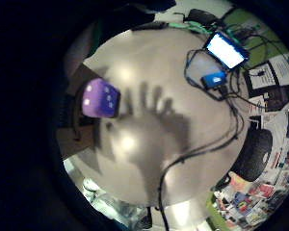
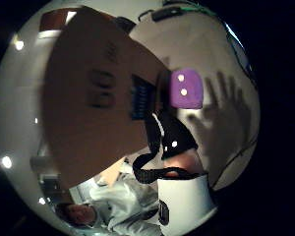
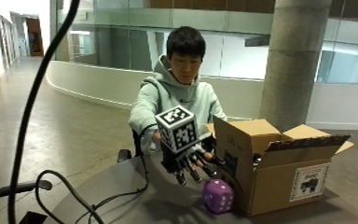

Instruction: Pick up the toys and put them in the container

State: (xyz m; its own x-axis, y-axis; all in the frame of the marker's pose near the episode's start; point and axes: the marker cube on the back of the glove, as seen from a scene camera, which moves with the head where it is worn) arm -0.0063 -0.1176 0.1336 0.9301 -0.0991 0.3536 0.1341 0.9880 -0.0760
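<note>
**Hand above the die, nothing held**

The gloved right hand (image 3: 188, 163) hangs over the table (image 3: 135, 196) with fingers spread and empty. The purple die (image 3: 218, 196) sits on the tabletop just beside the cardboard box (image 3: 278, 177), below and slightly to one side of the fingers. Because the die sits so close to the box wall, I'd worry the fingers could catch the cardboard or nudge the die away.
</note>
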